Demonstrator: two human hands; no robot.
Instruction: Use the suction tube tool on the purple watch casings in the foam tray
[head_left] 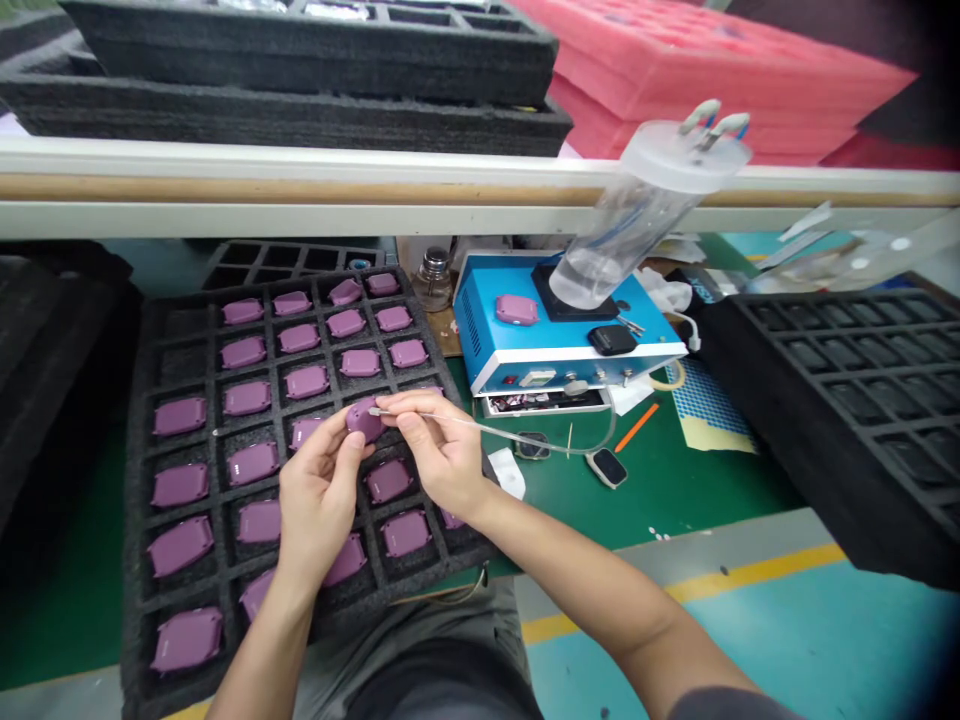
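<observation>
My left hand [322,478] is closed on a purple watch case [362,420], pinched between thumb and fingers above a black foam tray [217,435]. My right hand [442,448] grips the end of a thin clear tube [525,440], whose tip is at the watch case's face; whether it touches cannot be made out. Beneath both hands, the tray's square compartments hold several more purple watch cases [247,398]. Some compartments are hidden by my hands and forearms. The tube runs right toward a blue-topped machine [487,330].
A clear cylinder [622,240] stands on the machine, beside a purple case [517,309]. Two watches [606,467] and an orange stick [637,428] lie on the green table. Another black foam tray [847,340] sits right. A shelf [300,185] with foam trays crosses above.
</observation>
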